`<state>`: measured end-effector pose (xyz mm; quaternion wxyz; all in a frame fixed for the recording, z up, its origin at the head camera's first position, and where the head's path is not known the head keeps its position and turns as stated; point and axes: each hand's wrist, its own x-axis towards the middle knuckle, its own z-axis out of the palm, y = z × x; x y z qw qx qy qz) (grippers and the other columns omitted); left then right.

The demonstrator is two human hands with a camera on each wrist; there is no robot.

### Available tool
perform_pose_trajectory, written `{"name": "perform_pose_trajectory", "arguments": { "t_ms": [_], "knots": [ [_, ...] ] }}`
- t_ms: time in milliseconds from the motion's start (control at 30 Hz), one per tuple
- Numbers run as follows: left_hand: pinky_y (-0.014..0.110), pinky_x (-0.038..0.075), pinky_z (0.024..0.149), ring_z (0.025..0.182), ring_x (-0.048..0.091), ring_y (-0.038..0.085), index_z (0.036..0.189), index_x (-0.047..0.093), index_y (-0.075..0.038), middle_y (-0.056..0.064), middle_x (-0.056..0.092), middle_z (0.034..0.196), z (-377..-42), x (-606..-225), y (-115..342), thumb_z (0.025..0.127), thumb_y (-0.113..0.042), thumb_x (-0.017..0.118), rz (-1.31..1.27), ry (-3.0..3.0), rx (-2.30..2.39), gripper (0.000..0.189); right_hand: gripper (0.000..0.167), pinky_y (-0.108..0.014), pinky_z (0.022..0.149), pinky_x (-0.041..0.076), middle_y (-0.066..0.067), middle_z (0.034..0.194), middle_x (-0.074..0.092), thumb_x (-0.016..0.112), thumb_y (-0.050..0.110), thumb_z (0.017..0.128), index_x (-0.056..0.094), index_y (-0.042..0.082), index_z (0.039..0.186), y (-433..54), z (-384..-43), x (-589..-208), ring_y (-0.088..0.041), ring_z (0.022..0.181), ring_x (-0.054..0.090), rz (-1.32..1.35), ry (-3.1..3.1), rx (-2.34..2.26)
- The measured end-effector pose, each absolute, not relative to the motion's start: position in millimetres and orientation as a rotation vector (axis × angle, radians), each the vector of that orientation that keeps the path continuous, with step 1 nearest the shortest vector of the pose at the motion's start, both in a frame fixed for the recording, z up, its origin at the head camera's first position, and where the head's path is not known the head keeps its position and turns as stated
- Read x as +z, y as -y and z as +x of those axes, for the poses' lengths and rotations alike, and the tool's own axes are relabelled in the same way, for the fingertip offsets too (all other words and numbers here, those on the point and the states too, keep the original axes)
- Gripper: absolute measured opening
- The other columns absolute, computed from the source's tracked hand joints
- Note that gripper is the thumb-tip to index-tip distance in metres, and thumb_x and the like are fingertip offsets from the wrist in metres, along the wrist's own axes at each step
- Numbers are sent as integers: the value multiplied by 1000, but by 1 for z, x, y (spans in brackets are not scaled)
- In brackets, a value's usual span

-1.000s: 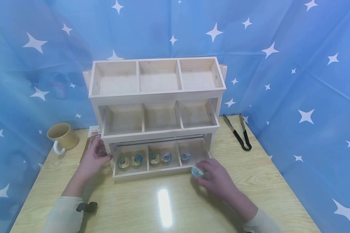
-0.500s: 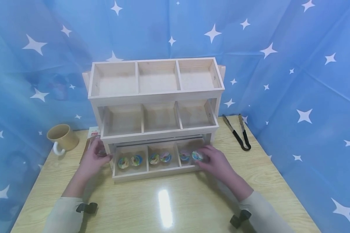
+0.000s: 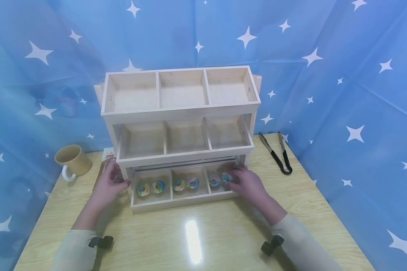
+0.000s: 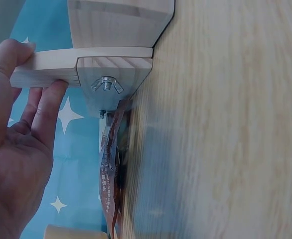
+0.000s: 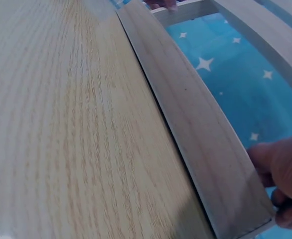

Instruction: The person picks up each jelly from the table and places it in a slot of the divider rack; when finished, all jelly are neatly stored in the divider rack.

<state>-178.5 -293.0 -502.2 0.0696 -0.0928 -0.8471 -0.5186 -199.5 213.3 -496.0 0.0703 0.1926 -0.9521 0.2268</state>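
Note:
A pale wooden three-tier rack (image 3: 181, 110) stands at the back of the table. Its bottom tray (image 3: 186, 203) has three compartments. Small jelly-like cups with printed lids (image 3: 143, 189) sit two each in the left and middle compartments. Another cup (image 3: 214, 180) sits in the right one. Beside it my right hand (image 3: 252, 186) holds a blue-and-green-lidded cup (image 3: 227, 177) low in that compartment; in the right wrist view the tray's front wall hides this cup. My left hand (image 4: 21, 144) grips the rack's left wooden upright (image 4: 46, 69) between thumb and fingers.
A tan mug (image 3: 74, 160) with a white handle stands at the back left. A brown printed packet (image 4: 108, 184) lies beside the rack's left foot. Black-handled tongs (image 3: 280, 160) lie to the right. A starry blue cloth (image 3: 325, 105) hangs behind.
My right hand has carried its cup from in front of the tray over the front wall and into the right compartment, beside the other cup. The left hand has stayed on the rack.

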Motion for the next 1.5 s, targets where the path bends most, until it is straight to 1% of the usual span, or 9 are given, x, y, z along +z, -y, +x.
{"name": "perform_pose_trajectory", "arguments": {
  "t_ms": [200, 433, 633, 967, 1100, 1233, 1300, 1433, 1500],
  "knots": [
    [64, 54, 109, 126, 61, 23, 161, 42, -6, 24, 63, 139, -177, -500, 292, 95, 5, 79, -273, 2539, -1580, 76, 39, -57, 89, 65, -16, 128, 76, 93, 26, 90, 81, 7, 122, -210, -200, -496, -37, 110, 75, 555, 2911, 653],
    [63, 57, 107, 127, 60, 32, 161, 42, -6, 23, 63, 137, -178, -501, 294, 95, 4, 80, -272, 2556, -1538, 76, 38, -55, 87, 65, -15, 126, 77, 93, 27, 90, 82, 8, 121, -209, -201, -496, -36, 107, 75, 531, 2941, 633],
    [64, 58, 105, 133, 59, 47, 158, 43, -3, 27, 62, 139, -179, -503, 294, 96, 5, 79, -280, 2550, -1562, 71, 37, -54, 86, 65, -15, 125, 76, 93, 25, 90, 82, 7, 121, -210, -201, -494, -35, 105, 75, 508, 2958, 637],
    [66, 56, 107, 129, 61, 38, 158, 44, -4, 26, 64, 138, -178, -504, 295, 96, 5, 79, -289, 2537, -1539, 72, 40, -55, 86, 64, -16, 126, 76, 94, 26, 89, 82, 7, 123, -208, -201, -493, -36, 105, 75, 497, 2958, 655],
    [54, 61, 105, 126, 62, 33, 158, 44, -5, 24, 64, 137, -179, -505, 297, 96, 5, 79, -283, 2543, -1524, 73, 41, -54, 85, 64, -16, 124, 77, 93, 27, 89, 82, 7, 123, -207, -203, -495, -36, 103, 75, 512, 2938, 673],
    [36, 64, 98, 127, 62, 39, 158, 44, -5, 24, 63, 137, -180, -509, 297, 96, 6, 79, -289, 2549, -1540, 72, 43, -56, 87, 64, -16, 126, 76, 92, 29, 90, 80, 7, 126, -209, -201, -498, -37, 105, 74, 524, 2917, 694],
    [41, 65, 99, 128, 62, 43, 157, 44, -4, 25, 62, 137, -179, -511, 297, 95, 5, 79, -295, 2553, -1539, 72, 44, -57, 89, 64, -16, 127, 76, 92, 29, 91, 80, 7, 127, -211, -199, -499, -37, 107, 74, 526, 2905, 713],
    [63, 59, 104, 129, 62, 49, 156, 46, -3, 28, 63, 136, -176, -512, 294, 95, 5, 80, -292, 2552, -1519, 71, 46, -57, 91, 64, -14, 128, 76, 93, 31, 90, 80, 9, 128, -217, -192, -501, -36, 107, 75, 529, 2862, 759],
    [63, 59, 104, 128, 63, 48, 153, 48, -2, 27, 65, 134, -174, -510, 293, 95, 4, 80, -284, 2555, -1519, 67, 46, -57, 90, 64, -13, 129, 77, 94, 31, 89, 80, 9, 128, -220, -188, -501, -35, 106, 75, 538, 2823, 798]
  ]
}}
